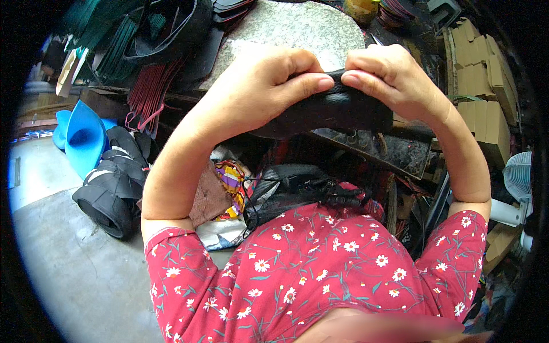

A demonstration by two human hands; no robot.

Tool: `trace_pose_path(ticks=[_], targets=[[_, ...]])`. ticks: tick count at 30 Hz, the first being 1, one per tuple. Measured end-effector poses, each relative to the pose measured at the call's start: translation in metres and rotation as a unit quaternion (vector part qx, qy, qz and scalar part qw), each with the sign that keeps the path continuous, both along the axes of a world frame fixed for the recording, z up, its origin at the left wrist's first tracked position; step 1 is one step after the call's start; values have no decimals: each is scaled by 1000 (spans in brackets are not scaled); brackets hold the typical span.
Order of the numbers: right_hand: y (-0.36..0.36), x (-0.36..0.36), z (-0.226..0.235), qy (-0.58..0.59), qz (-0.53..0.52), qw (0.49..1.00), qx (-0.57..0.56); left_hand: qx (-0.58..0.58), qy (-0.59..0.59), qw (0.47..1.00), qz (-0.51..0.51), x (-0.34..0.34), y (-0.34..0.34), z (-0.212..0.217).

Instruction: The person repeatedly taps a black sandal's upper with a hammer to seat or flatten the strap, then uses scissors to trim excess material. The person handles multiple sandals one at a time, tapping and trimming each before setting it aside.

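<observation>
A black, leather-like sheet (343,111) hangs between my two hands above the near edge of the workbench. My left hand (286,74) is closed on its upper edge, thumb pressed on top. Close beside it, my right hand (386,71) pinches the same edge, its thumb pointing toward the left thumb. Between the thumbs the edge looks folded or rolled. My fingers on the far side of the sheet are mostly hidden. Behind my hands lies a rounded, speckled stone slab (286,28).
Black curved bands (171,31) and red strips (150,91) hang at the bench's left. Black rolled pieces (111,191) and blue curved sheets (86,140) sit on the left. Cardboard pieces (486,103) and a fan (519,177) stand on the right. A bag (297,183) lies below the sheet.
</observation>
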State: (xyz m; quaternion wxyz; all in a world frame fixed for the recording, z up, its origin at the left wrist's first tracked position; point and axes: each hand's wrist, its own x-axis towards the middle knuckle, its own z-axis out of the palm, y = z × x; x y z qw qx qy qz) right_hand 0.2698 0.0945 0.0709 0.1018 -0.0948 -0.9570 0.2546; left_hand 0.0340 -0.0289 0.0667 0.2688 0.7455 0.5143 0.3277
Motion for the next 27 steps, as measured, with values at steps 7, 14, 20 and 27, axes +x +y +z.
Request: trace_pose_path(ticks=[7,14,20,27], targets=[[14,-7,10,37,14,998,-57,-17,10,1000,-22,-3,2,-2],[8,1,1,67,-25,982,-174,-122,-191,971,-78,-10,8,-12],[24,-1,6,28,-37,999,26,-148,-237,958,-65,-9,13,-25],[-11,-22,13,41,-40,996,72,-84,-144,986,-2,4,9,-14]])
